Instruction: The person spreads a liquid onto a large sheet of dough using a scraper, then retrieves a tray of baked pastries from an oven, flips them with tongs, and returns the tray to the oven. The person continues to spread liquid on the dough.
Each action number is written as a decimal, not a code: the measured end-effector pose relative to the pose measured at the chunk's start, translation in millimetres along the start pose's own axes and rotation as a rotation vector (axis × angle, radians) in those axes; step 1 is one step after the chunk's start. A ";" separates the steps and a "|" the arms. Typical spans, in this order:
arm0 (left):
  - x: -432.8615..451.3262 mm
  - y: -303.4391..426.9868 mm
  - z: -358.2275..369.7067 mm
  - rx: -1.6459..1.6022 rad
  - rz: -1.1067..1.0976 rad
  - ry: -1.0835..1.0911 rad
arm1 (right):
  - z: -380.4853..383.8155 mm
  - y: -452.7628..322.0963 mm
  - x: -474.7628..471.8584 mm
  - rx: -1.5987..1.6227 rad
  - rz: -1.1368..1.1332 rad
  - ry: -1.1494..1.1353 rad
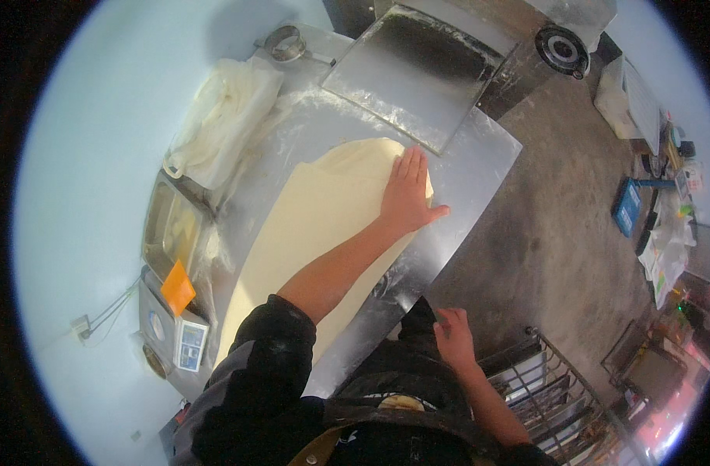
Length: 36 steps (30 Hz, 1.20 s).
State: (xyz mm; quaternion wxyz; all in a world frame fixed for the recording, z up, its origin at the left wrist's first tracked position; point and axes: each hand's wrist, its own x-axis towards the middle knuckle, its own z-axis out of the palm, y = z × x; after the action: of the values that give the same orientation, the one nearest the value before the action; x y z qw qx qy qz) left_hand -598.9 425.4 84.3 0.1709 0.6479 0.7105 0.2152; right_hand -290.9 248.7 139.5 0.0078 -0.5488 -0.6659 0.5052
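A long, smooth sheet of pale dough [325,204] lies across a metal worktable [494,145]. My left hand [407,192] rests flat on the dough's far right edge, fingers pointing away from me and thumb spread out over the metal. My right hand [455,338] hangs beside my body, off the table, with its fingers loosely curled; nothing shows in it. Just past my left fingertips lies the near corner of a floured square metal tray [413,76]. My left forearm passes over the dough and hides part of it.
Along the wall stand a cloudy plastic bag [226,116], a steel pan [171,215], an orange scraper [178,289] and a digital scale [190,345]. A round metal sieve [285,43] sits at the far left. A metal rack [555,390] stands at my lower right.
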 end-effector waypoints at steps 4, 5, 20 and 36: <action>-22.1 11.9 -1.3 -0.001 0.122 -0.038 | 3.6 1.9 -2.4 -0.014 -0.076 0.025; -29.8 13.6 -2.7 -0.004 0.151 -0.074 | 5.2 3.0 -3.3 0.005 -0.090 0.033; -205.0 8.6 -38.5 0.104 0.180 -0.352 | 12.0 -4.8 -10.9 -0.137 -0.133 -0.091; -566.2 24.9 -9.7 -0.075 -0.433 -0.007 | 88.5 -84.3 39.5 -0.496 -0.976 -0.383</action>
State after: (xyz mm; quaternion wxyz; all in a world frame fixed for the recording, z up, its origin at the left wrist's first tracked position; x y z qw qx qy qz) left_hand -525.1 -136.7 85.2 0.2396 0.4741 0.8240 0.1974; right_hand -417.5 228.6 132.2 -0.0096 -0.0626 -0.9299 0.3622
